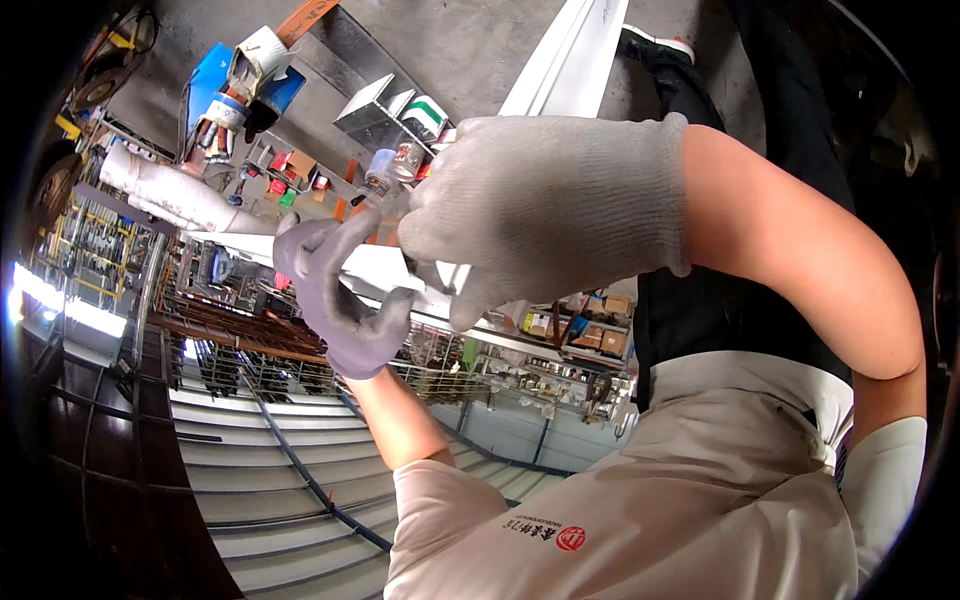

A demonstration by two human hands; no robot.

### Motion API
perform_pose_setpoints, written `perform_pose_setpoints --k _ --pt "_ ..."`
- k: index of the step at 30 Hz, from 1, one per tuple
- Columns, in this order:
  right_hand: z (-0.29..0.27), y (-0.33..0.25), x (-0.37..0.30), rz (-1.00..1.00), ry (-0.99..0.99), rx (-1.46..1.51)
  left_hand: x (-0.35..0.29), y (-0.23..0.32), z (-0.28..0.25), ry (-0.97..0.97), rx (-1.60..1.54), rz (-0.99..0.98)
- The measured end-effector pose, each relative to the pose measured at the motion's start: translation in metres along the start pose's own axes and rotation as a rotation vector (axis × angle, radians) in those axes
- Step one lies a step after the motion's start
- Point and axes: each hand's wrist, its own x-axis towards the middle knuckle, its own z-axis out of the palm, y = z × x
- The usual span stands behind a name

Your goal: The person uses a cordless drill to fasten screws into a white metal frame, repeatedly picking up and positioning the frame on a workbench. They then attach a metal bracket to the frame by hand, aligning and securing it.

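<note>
Both of my hands wear grey knitted work gloves. Left of centre, my left hand (345, 290) has its fingers and thumb curled round a long white strip (380, 266), which passes through the gap between them. My right hand (550, 215) sits just right of it, back toward the view, fingers bent down and in. Its fingertips are close to the same strip, but the hand itself hides what they grip. Beyond my right hand a wide white ridged panel (568, 65) runs toward the top of the view.
A white wrapped roll (175, 190) lies left, near a holder with brush-like handles (222, 115) and a blue container (203, 80). Small bins (290, 170), clear jars (383, 170) and a white-sided box (372, 108) stand beyond my hands. Stocked shelves (585, 335) and racks (250, 310) show behind.
</note>
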Motion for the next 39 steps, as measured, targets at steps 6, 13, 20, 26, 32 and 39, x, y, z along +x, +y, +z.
perform_pose_setpoints --k 6,13,20,26,32,39 --pt "-0.001 -0.005 -0.002 0.035 0.005 0.144 0.015 0.015 -0.011 -0.121 -0.054 -0.081" --pt "-0.004 -0.004 0.002 0.114 -0.06 0.189 0.019 0.016 -0.013 -0.111 -0.056 -0.086" --pt "-0.011 -0.005 0.005 0.106 -0.022 0.121 0.021 0.014 -0.01 -0.088 -0.036 -0.076" --pt "-0.015 -0.007 0.006 0.199 0.036 0.214 0.017 0.012 -0.016 -0.093 -0.044 -0.068" --pt "-0.026 -0.004 0.016 0.268 0.002 0.276 -0.014 0.024 0.009 0.447 0.046 -0.259" --pt "-0.033 -0.006 0.026 0.285 -0.131 0.256 -0.12 0.112 0.169 1.378 -0.86 -0.894"
